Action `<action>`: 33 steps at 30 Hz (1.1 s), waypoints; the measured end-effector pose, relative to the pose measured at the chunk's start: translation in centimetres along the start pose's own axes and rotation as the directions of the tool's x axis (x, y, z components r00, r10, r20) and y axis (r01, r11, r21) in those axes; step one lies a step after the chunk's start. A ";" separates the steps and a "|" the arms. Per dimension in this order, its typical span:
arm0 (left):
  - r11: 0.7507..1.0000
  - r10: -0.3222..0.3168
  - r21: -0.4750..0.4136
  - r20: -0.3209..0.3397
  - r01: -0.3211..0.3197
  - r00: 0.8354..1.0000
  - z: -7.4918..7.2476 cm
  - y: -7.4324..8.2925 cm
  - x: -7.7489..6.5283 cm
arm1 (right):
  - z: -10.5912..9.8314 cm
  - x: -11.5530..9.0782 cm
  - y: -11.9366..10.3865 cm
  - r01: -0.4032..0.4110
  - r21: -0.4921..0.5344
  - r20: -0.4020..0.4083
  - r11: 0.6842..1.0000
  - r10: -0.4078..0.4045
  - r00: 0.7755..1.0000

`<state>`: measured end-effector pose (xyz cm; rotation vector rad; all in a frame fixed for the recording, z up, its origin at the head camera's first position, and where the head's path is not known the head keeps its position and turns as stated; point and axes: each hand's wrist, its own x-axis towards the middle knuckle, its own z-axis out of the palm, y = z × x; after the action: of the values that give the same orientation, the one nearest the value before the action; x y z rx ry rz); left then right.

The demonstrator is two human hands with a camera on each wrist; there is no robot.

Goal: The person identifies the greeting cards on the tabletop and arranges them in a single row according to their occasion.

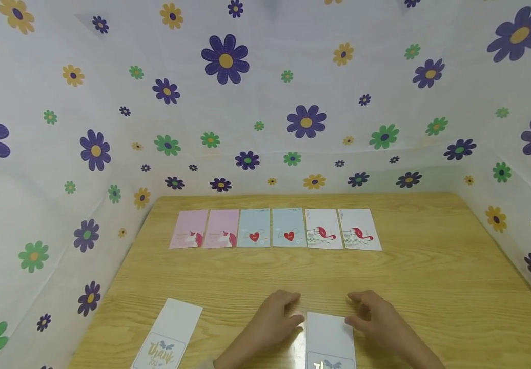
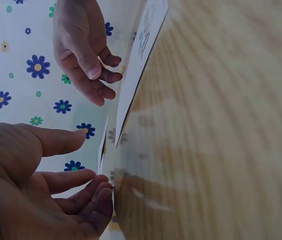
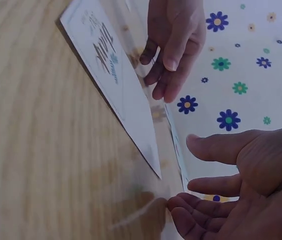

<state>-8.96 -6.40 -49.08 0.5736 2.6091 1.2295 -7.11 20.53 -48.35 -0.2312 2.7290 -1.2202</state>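
A white "Thank You" card [image 1: 330, 334], opened flat, lies on the table between the two hands, its lower part cut off by the head view's bottom edge. Left of it is my left hand [image 1: 272, 320], fingers relaxed, thumb pointing toward the card with a gap between them. On the other side, the thumb tip of my right hand [image 1: 378, 320] overlaps the card's upper right edge in the head view. Nothing is held in either hand. Both wrist views show loosely bent fingers close over the wood. Another "Thank You" card [image 1: 166, 333] lies slanted at the front left.
Along the back of the wooden table [image 1: 413, 277] runs a row of cards: two pink unicorn cards [image 1: 189, 228], two light blue heart cards [image 1: 254, 225] and two white flamingo cards [image 1: 323, 225]. A flower-printed white cloth [image 1: 265, 97] encloses the back and sides.
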 end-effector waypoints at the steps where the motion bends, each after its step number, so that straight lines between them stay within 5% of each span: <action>1: 1.000 0.006 0.017 0.004 -0.006 1.000 0.1 0.0 0.0 | 0.2 0.0 -0.1 -0.021 -0.014 0.007 1.000 0.021 1.000; 10: 0.990 -0.043 0.136 0.059 0.035 0.997 0.9 0.1 -0.2 | 1.7 -0.2 -0.7 -0.075 -0.189 0.051 0.979 0.086 0.995; 20: 0.941 -0.007 0.338 0.083 -0.022 0.996 1.9 0.9 -0.2 | 2.6 -0.5 -1.2 -0.044 -0.341 0.072 0.939 0.072 0.995; 33: 0.915 0.006 0.401 0.089 -0.041 0.996 2.1 1.1 0.1 | 2.8 0.0 -2.1 -0.059 -0.363 0.103 0.930 0.103 0.989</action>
<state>-8.04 -4.26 -49.63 0.7094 2.7990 0.6484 -6.40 17.15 -48.63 -0.2189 2.8019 -0.6535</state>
